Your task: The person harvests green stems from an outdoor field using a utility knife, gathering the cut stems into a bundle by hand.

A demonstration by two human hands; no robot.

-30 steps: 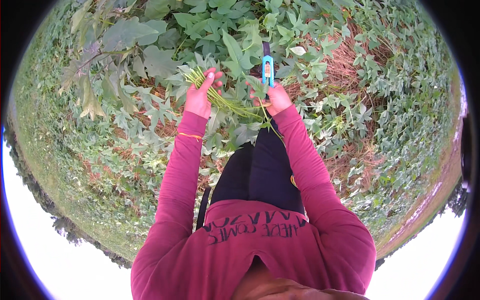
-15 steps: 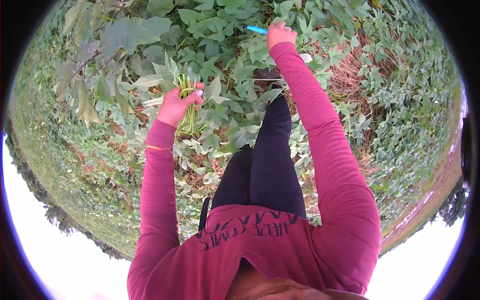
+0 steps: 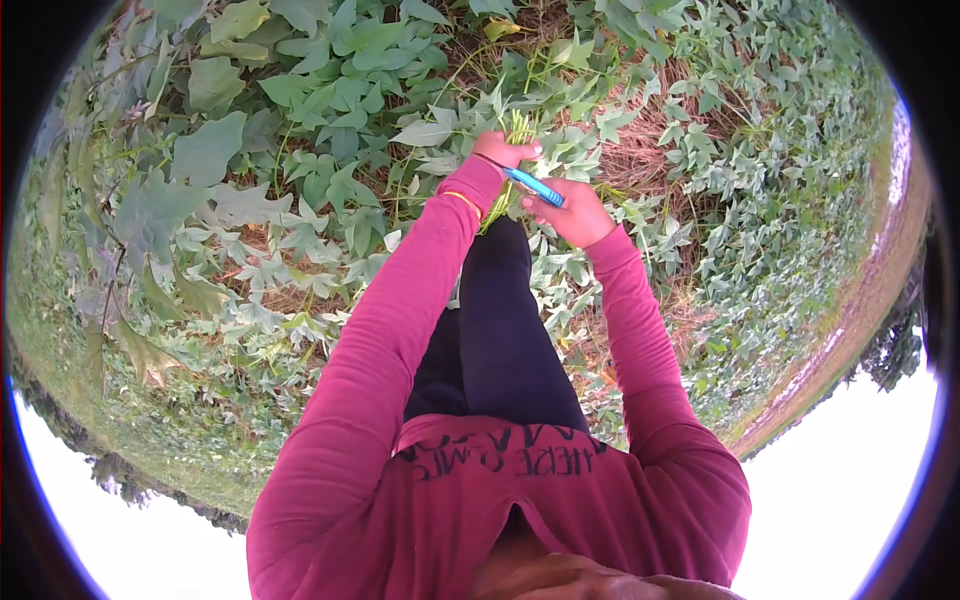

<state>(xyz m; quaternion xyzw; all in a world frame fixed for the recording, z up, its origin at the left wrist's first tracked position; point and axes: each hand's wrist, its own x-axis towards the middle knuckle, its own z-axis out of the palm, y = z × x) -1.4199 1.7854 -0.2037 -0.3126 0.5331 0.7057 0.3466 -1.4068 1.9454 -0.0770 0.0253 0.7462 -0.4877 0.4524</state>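
Gripping a bundle of green stems [image 3: 512, 150] in the clenched left hand [image 3: 503, 152], stems running upright over the leafy plants [image 3: 330, 120]; right hand [image 3: 573, 212] closed around a blue-handled cutter [image 3: 534, 186], angled up-left, touching the bundle.

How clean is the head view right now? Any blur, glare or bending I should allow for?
Head view: even, soft daylight with no hard shadows; the sky along the lower rim is blown out white; fisheye bends the field edge strongly; the left hand, right hand and blue-handled tool look reasonably sharp, the leaves near the rim softer.
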